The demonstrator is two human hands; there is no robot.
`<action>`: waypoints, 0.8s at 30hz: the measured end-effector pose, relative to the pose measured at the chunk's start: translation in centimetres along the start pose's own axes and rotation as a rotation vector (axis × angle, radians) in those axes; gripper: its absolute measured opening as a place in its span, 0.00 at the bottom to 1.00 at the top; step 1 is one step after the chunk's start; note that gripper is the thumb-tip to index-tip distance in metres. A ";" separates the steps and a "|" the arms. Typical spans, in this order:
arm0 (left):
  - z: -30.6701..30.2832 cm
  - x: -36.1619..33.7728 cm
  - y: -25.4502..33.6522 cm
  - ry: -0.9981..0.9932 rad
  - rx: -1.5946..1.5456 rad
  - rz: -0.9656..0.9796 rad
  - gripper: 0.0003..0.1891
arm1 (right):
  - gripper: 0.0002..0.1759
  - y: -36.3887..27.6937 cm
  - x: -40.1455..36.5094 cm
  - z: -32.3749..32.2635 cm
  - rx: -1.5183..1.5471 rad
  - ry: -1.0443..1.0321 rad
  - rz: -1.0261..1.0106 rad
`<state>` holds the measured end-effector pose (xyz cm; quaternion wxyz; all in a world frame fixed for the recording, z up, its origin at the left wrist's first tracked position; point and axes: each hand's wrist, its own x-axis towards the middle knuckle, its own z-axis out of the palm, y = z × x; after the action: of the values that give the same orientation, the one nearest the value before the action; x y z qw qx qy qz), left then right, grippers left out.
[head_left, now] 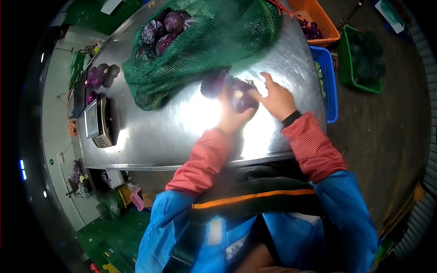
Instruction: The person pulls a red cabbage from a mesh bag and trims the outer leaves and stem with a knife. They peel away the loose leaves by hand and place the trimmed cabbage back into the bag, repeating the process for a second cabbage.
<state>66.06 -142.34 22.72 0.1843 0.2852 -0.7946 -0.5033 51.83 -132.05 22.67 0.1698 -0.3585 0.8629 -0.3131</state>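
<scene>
A red cabbage [242,101] with a pale stem end facing up is in my left hand [231,116], over the steel table [157,132]. The fingers and thumb of that hand wrap its near side. My right hand [277,98] is at the cabbage's right, index finger stretched out and thumb close against the head. Beyond the left fingers lies another purple piece [213,84], blurred, a leaf or a second head. Just past both hands spreads a green mesh sack [205,50], its mouth showing several red cabbages [175,22].
At the table's left stand a weighing scale [100,123] and more red cabbages [95,76]. Off the right edge are an orange crate [318,20] with purple leaves, a blue crate [331,86] with pale green pieces, and a green crate [348,75].
</scene>
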 end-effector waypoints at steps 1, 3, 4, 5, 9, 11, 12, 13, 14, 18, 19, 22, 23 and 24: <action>-0.3 0.0 -0.2 -0.009 -0.045 0.014 0.55 | 0.37 -1.1 0.0 0.7 0.013 -0.024 0.017; -0.8 -0.2 -1.5 -0.027 -0.064 0.075 0.55 | 0.22 -0.9 0.8 2.5 0.084 0.062 0.046; -1.3 -0.8 -2.6 -0.042 -0.028 0.092 0.56 | 0.18 0.5 1.6 3.8 0.101 0.085 0.069; -1.8 -1.2 -3.0 -0.057 0.007 0.109 0.57 | 0.11 1.6 2.2 4.4 0.102 0.105 0.126; -4.1 -3.8 -1.4 -0.155 -0.334 -0.143 0.60 | 0.11 5.4 1.6 4.9 -0.091 0.133 0.102; -4.8 -4.2 -0.9 -0.224 -0.404 -0.198 0.60 | 0.15 2.3 0.4 2.6 -0.071 0.171 -0.046; -4.7 -4.0 -1.1 -0.239 -0.405 -0.190 0.59 | 0.17 0.2 0.0 1.4 -0.061 0.103 -0.123; -4.6 -3.9 -1.2 -0.254 -0.406 -0.182 0.58 | 0.19 -2.2 -0.7 0.5 -0.052 0.034 -0.196; -4.5 -3.7 -1.4 -0.269 -0.408 -0.175 0.58 | 0.21 -3.5 -1.1 0.3 -0.043 -0.033 -0.262; -4.3 -3.0 -0.8 -0.326 -0.229 -0.065 0.57 | 0.15 -3.3 0.0 0.3 -0.163 -0.095 -0.508; -4.6 -2.9 -0.8 -0.340 -0.141 -0.030 0.57 | 0.14 -3.4 0.1 -0.3 -0.201 -0.115 -0.534; -4.9 -2.9 -3.7 -0.400 -0.008 0.090 0.58 | 0.08 -3.0 0.5 0.3 -0.259 -0.068 -0.621; -5.0 -3.0 -3.8 -0.399 0.006 0.072 0.58 | 0.08 -2.9 0.8 0.6 -0.257 -0.037 -0.617; -5.0 -3.2 -3.6 -0.396 0.019 0.054 0.58 | 0.07 -2.6 1.1 0.9 -0.256 -0.007 -0.614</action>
<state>72.37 -145.01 21.56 0.0352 0.1607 -0.8274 -0.5369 52.83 -134.66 23.62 0.0239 -0.6215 0.7463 -0.2372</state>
